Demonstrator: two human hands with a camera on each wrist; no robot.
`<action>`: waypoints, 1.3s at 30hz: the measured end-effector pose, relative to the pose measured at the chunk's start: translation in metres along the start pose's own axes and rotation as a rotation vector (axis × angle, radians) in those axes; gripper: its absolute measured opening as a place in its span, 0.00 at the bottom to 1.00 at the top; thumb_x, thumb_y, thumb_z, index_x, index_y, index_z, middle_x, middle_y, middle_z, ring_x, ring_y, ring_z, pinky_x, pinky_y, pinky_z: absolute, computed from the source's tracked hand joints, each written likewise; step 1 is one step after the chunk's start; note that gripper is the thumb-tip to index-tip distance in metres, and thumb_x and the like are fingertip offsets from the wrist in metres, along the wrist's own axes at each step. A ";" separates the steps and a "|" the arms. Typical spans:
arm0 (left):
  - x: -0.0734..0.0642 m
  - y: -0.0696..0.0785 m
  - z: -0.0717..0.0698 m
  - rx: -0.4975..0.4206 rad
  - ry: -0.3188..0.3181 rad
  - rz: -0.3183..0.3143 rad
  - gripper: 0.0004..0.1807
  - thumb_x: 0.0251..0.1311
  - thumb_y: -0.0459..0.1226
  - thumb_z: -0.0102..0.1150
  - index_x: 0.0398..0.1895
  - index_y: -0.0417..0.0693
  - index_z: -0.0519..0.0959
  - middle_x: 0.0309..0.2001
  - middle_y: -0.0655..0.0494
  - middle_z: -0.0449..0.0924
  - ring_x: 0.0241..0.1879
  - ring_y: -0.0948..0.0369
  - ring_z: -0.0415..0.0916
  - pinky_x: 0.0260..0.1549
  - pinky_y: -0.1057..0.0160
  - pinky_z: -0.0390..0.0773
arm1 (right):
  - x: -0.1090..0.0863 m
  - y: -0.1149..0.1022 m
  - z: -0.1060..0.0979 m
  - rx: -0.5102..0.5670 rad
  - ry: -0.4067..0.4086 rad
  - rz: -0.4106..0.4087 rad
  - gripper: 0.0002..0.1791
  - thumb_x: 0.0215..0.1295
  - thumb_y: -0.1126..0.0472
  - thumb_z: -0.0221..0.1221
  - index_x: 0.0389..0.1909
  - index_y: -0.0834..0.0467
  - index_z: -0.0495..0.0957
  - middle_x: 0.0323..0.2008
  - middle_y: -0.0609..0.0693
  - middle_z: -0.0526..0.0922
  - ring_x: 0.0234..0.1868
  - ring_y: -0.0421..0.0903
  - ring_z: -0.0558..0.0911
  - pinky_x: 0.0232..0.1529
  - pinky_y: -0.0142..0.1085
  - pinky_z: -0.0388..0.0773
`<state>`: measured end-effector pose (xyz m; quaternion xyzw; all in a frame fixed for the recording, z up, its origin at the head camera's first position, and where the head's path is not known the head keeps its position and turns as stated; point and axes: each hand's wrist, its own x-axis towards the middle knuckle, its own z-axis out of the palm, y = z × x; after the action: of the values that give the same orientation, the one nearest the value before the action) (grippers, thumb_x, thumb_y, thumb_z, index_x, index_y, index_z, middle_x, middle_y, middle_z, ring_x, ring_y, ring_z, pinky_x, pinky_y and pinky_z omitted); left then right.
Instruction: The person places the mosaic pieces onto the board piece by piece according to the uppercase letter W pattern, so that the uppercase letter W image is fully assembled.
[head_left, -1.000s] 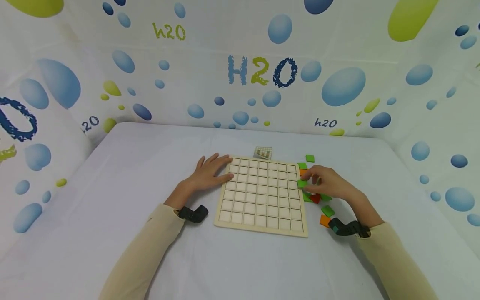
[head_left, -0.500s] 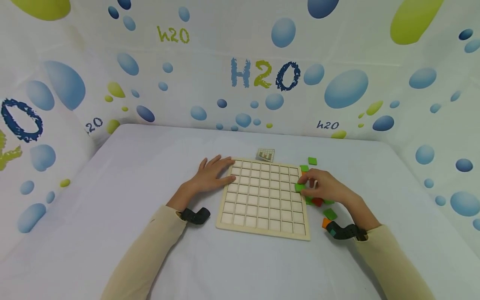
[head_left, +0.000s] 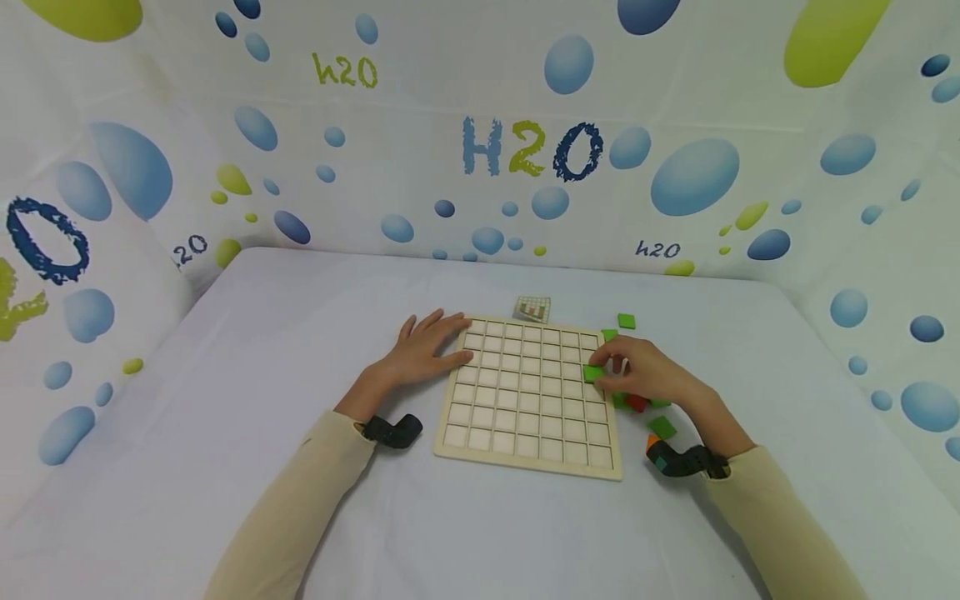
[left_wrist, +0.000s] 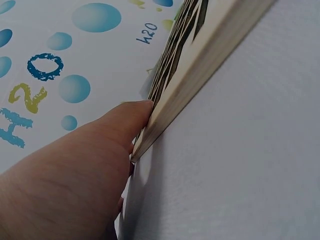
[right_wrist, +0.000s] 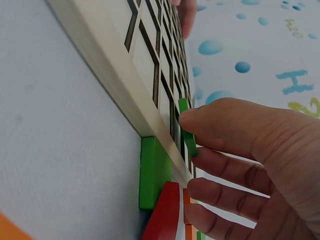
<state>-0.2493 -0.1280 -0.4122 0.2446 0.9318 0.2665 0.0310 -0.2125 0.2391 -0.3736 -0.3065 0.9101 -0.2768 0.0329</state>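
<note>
A square wooden board with a grid of shallow cells lies flat on the white table. My left hand rests along its left edge with fingers extended; in the left wrist view the thumb touches the frame. Over the rightmost column of cells, my right hand pinches a green square tile between thumb and fingers. The right wrist view has this green tile tilted on edge at the grid; whether it touches a cell I cannot tell.
Beside the board's right edge lie loose tiles: a red tile, an orange tile partly behind the wrist camera, and several green ones, including a green tile and a farther one. A small gridded card lies behind the board.
My right hand has carried the green tile left, from the board's right edge to over the rightmost column. The left hand has stayed on the board's left edge.
</note>
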 end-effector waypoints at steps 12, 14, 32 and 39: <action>0.003 0.004 -0.002 -0.010 -0.009 -0.003 0.36 0.68 0.53 0.53 0.75 0.49 0.60 0.76 0.49 0.53 0.77 0.47 0.38 0.70 0.39 0.30 | 0.008 0.002 0.001 0.041 -0.025 -0.028 0.14 0.60 0.64 0.67 0.45 0.64 0.80 0.38 0.50 0.81 0.33 0.42 0.75 0.31 0.32 0.74; 0.003 0.003 -0.003 -0.007 -0.009 -0.004 0.36 0.68 0.53 0.53 0.75 0.49 0.60 0.76 0.50 0.53 0.77 0.47 0.38 0.70 0.39 0.30 | 0.009 0.001 0.001 0.043 -0.024 -0.025 0.14 0.60 0.64 0.68 0.45 0.64 0.80 0.38 0.50 0.81 0.33 0.42 0.75 0.30 0.31 0.74; 0.003 0.004 -0.003 -0.007 -0.016 -0.008 0.36 0.68 0.53 0.53 0.75 0.50 0.59 0.76 0.49 0.53 0.77 0.47 0.38 0.70 0.39 0.30 | 0.016 -0.001 0.008 0.043 -0.023 -0.017 0.15 0.61 0.63 0.67 0.47 0.63 0.80 0.42 0.52 0.81 0.33 0.41 0.74 0.31 0.31 0.72; 0.002 0.002 -0.003 -0.010 -0.013 -0.003 0.36 0.68 0.53 0.53 0.75 0.49 0.60 0.76 0.49 0.52 0.77 0.47 0.38 0.70 0.38 0.29 | 0.017 -0.001 0.010 0.047 -0.019 -0.022 0.15 0.61 0.62 0.67 0.47 0.63 0.80 0.42 0.53 0.80 0.32 0.41 0.73 0.30 0.31 0.71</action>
<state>-0.2509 -0.1268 -0.4080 0.2446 0.9306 0.2696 0.0388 -0.2232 0.2238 -0.3795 -0.3184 0.8995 -0.2956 0.0455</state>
